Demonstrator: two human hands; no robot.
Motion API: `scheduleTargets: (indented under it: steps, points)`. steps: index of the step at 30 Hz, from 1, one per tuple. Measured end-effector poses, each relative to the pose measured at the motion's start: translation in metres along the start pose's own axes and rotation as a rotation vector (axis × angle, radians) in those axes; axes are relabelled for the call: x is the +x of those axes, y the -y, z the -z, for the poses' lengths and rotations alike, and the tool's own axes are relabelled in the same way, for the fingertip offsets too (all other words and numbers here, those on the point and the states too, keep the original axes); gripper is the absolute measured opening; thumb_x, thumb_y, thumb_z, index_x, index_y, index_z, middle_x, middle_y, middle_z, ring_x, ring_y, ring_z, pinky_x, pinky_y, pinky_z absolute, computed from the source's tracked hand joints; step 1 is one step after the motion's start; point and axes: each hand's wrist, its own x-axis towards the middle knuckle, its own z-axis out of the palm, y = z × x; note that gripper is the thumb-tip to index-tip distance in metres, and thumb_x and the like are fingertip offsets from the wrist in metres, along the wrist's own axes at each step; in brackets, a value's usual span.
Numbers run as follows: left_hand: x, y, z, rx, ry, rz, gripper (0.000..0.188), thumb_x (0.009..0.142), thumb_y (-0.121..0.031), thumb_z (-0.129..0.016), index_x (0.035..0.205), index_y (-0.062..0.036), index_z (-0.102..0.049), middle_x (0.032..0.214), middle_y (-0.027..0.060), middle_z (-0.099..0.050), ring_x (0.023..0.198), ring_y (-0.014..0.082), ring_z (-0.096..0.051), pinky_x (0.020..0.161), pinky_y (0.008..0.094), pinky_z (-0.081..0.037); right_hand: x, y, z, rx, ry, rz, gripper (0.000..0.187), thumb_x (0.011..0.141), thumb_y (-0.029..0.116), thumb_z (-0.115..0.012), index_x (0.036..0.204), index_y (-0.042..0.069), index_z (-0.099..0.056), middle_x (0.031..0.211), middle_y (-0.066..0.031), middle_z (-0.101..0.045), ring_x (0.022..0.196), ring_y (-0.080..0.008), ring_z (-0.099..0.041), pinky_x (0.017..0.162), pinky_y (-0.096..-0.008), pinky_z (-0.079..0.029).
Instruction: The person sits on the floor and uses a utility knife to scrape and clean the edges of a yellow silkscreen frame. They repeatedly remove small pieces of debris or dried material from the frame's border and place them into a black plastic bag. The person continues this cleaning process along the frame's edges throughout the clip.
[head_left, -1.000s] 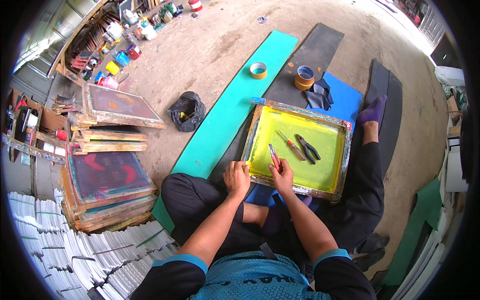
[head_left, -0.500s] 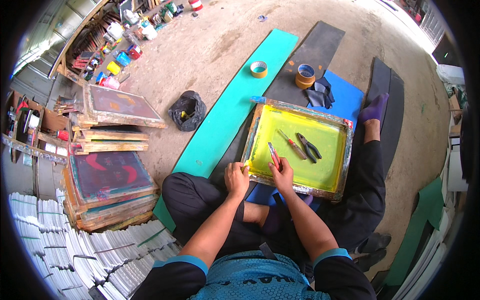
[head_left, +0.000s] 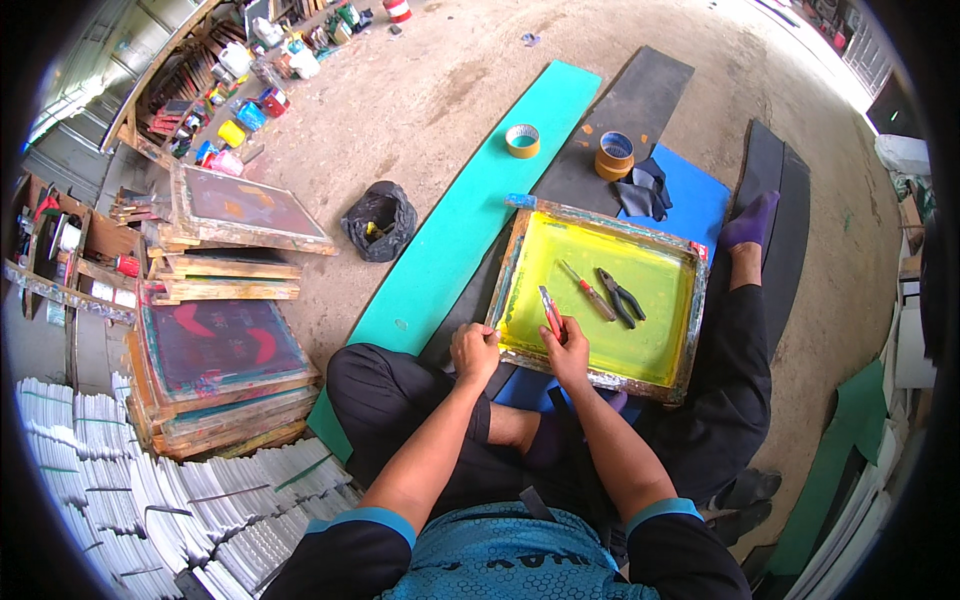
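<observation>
A wooden screen-printing frame with bright yellow mesh lies tilted before my crossed legs. My right hand is closed around a red utility knife, its tip pointing up and away over the mesh. At the frame's near left corner, my left hand has its fingers curled in a pinch against the yellow edge. What sits between those fingertips is too small to make out. On the mesh rest a screwdriver with a partly red handle and black-handled pliers, both touched by neither hand.
Beyond the frame, a tape roll sits on a green strip; stacked rolls and dark cloth lie farther right. Left are a black bag, stacked old screens and white bundled sheets.
Hardly anything differs. The whole view has shifted slightly, and both hands keep nearly the same places, the knife still in the right one.
</observation>
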Motion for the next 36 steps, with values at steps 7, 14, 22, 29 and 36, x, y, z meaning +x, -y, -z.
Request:
scheduleTargets:
  steps: [7,14,22,29,36]
  points:
    - [0.004,-0.013,0.002,-0.032,-0.043,-0.206,0.019,0.085,-0.014,-0.079,0.100,-0.0075,-0.068,0.100,0.0145,-0.067,0.103,0.0370,-0.063,0.090,0.0486,-0.049,0.000,-0.005,0.001,0.002,-0.050,0.029,0.031,0.090,0.024,-0.078,0.112,0.003,-0.070,0.072,-0.0106,-0.064,0.062,-0.0180,-0.058,0.061,-0.0354,-0.047]
    - [0.004,-0.015,-0.008,-0.037,-0.078,-0.103,0.017,0.086,-0.014,-0.078,0.097,-0.0056,-0.069,0.096,0.0147,-0.070,0.096,0.0367,-0.065,0.088,0.0482,-0.050,0.000,0.005,0.005,-0.031,-0.015,0.000,0.030,0.091,0.021,-0.078,0.110,0.000,-0.068,0.075,-0.0062,-0.061,0.066,-0.0133,-0.053,0.062,-0.0318,-0.045]
    - [0.013,-0.014,-0.009,0.001,-0.022,-0.098,0.013,0.089,-0.014,-0.076,0.091,-0.0046,-0.069,0.092,0.0163,-0.070,0.094,0.0378,-0.066,0.088,0.0489,-0.050,-0.001,0.010,0.007,-0.050,-0.006,-0.004,0.030,0.091,0.021,-0.079,0.109,-0.001,-0.067,0.075,-0.0051,-0.061,0.067,-0.0115,-0.052,0.063,-0.0303,-0.045]
    - [0.018,0.002,-0.008,0.006,-0.020,-0.359,0.010,0.092,-0.013,-0.072,0.090,-0.0046,-0.066,0.094,0.0168,-0.068,0.095,0.0390,-0.064,0.089,0.0496,-0.049,-0.001,0.009,0.006,-0.089,-0.017,0.021,0.031,0.090,0.022,-0.079,0.108,0.001,-0.067,0.075,-0.0087,-0.062,0.065,-0.0166,-0.056,0.063,-0.0339,-0.047]
    - [0.022,0.009,-0.003,-0.106,0.004,-0.377,0.010,0.090,-0.010,-0.074,0.091,-0.0034,-0.067,0.089,0.0159,-0.069,0.090,0.0377,-0.065,0.083,0.0495,-0.050,-0.001,0.014,0.009,-0.229,0.018,0.089,0.035,0.095,0.032,-0.074,0.114,0.003,-0.069,0.081,-0.0116,-0.068,0.072,-0.0222,-0.064,0.068,-0.0372,-0.051]
